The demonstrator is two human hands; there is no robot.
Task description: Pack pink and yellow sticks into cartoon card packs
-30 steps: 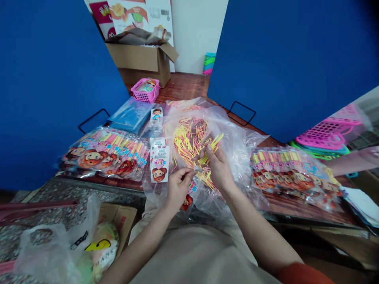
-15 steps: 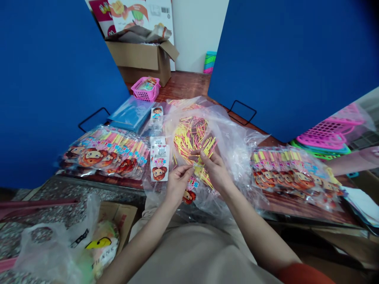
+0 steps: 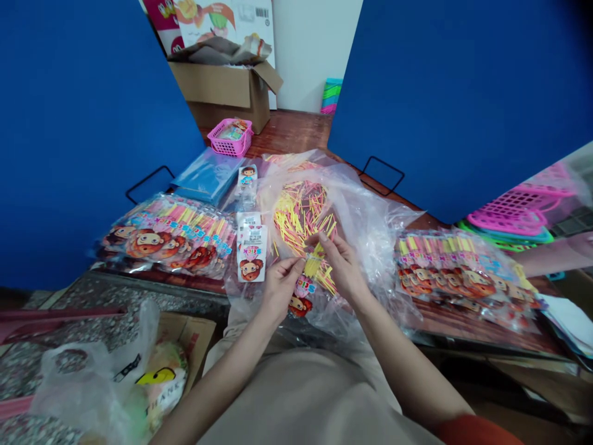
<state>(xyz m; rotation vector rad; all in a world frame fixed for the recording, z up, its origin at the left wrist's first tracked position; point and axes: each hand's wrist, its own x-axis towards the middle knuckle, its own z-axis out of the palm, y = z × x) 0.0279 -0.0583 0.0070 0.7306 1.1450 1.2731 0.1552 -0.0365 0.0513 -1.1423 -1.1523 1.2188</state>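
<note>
Between my hands is a small clear packet (image 3: 301,305) with a printed cartoon-face card in it. My left hand (image 3: 281,285) is closed, pinching the packet's upper left edge between thumb and fingertips. My right hand (image 3: 343,267) has its thumb and fingers closed at the top of a bunch of yellow sticks (image 3: 314,264), which sits at the packet's mouth, apparently partly inside. Beyond them, a heap of loose yellow and pink sticks (image 3: 296,213) lies on a large clear plastic sheet or bag (image 3: 370,216). Printed cards (image 3: 251,256) lie left of my left hand.
Filled packets are piled at left (image 3: 162,238) and right (image 3: 440,262). Behind stand a pink basket (image 3: 230,147), blue plastic sheets (image 3: 208,176) and a cardboard box (image 3: 213,86). Blue panels (image 3: 445,93) flank the table. Another person's arm (image 3: 560,254) reaches in at right.
My right fingers have shifted slightly, and the yellow sticks now stand more upright and bunched at the packet's mouth. My left hand keeps its pinch; the view has moved a little.
</note>
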